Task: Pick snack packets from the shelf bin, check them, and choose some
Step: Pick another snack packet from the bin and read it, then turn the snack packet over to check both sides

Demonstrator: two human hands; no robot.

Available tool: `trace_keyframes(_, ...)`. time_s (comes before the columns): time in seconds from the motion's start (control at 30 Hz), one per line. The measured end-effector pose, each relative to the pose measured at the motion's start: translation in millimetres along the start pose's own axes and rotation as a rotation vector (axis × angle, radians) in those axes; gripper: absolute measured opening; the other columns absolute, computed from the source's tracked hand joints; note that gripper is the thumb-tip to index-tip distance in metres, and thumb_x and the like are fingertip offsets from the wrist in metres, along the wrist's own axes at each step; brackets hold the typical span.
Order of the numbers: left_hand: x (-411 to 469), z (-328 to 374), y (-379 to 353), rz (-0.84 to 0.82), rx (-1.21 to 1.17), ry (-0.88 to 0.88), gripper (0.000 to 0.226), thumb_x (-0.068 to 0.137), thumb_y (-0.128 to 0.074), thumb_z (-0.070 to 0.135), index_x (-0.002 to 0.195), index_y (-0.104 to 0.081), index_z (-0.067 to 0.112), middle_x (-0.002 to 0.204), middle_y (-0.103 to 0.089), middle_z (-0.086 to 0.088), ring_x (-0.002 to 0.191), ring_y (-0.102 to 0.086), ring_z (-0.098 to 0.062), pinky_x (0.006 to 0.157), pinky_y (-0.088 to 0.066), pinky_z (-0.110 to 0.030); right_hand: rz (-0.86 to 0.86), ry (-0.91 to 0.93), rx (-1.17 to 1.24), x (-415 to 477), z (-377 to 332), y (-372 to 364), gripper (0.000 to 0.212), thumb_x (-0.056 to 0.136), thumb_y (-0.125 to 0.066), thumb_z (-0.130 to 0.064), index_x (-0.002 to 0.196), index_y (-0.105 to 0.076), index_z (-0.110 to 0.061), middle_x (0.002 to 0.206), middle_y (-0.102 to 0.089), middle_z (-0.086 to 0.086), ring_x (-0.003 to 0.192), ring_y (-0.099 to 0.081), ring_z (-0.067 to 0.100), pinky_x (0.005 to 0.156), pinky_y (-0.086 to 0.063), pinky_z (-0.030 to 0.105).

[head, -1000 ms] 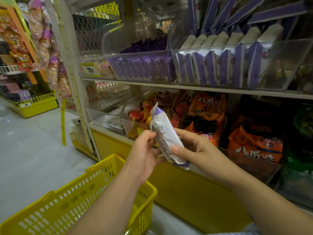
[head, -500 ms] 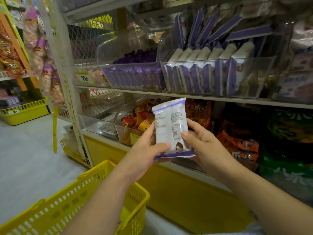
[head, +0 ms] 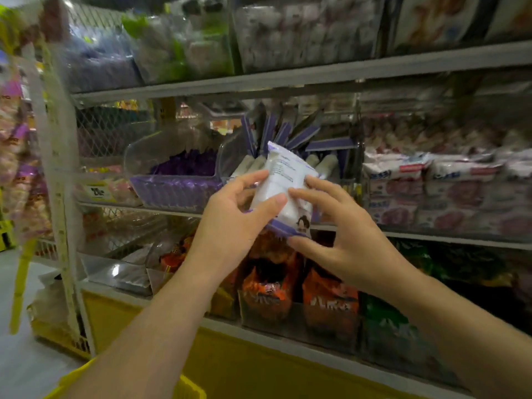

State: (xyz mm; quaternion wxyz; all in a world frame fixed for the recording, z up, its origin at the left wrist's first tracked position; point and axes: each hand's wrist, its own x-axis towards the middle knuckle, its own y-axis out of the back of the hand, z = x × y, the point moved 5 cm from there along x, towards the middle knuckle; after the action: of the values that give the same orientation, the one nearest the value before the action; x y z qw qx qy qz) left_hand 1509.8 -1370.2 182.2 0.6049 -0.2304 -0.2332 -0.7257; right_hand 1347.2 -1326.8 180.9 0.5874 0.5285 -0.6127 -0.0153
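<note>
Fingers [head: 253,177] of your left hand [head: 230,226] and right hand [head: 357,243] are pinching a white and purple snack packet [head: 283,182], holding it up just in front of a clear shelf bin [head: 230,152] of matching packets [head: 328,165]. Beside that, to its left, a second bin [head: 149,156] is holding darker purple packets [head: 184,168].

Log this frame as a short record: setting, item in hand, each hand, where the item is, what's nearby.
setting: shop shelving stocked with snacks
item: white packet with purple edges, printed side toward the camera
left hand: pinches the packet's left side
right hand: holds its right side and lower edge
position: raised in front of the clear bin of similar packets
nearby: orange bags on the shelf below; yellow basket at bottom edge
</note>
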Motion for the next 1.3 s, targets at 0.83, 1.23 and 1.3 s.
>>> trace_keyframes(0.83,160.4,-4.8,-95.2,-0.184,0.674,-0.184,0.009,0.092,-0.060,0.039,0.101,-0.061,0.039,0.077,-0.061,0.014,0.074,-0.058,0.001,0.064,-0.043,-0.018,-0.403,-0.147,-0.825,143.3,73.0,75.4,0.048,0.077,-0.055,-0.066,0.111,-0.054,-0.031,0.111,-0.064,-0.003,0.121,-0.048,0.024,0.114,-0.014,0.059)
trace_keyframes(1.23,135.8,-47.2,-61.3,-0.426,0.878,-0.368,0.055,0.091,-0.023,0.064,0.116,-0.062,0.035,0.112,-0.061,0.021,0.105,-0.050,0.002,0.091,-0.044,-0.027,-0.919,-0.127,-0.984,135.6,64.9,50.4,0.037,0.092,-0.050,-0.050,0.090,-0.062,-0.015,0.083,-0.061,0.002,0.074,-0.053,0.018,0.069,-0.036,0.031)
trace_keyframes(1.3,136.1,-48.7,-56.4,-0.434,0.911,-0.360,0.057,0.092,-0.021,0.063,0.120,-0.061,0.034,0.117,-0.061,0.019,0.109,-0.050,-0.002,0.093,-0.043,-0.029,-0.994,-0.137,-0.995,134.4,66.2,47.7,0.034,0.095,-0.046,-0.045,0.096,-0.063,-0.015,0.092,-0.066,0.004,0.082,-0.058,0.020,0.072,-0.039,0.032)
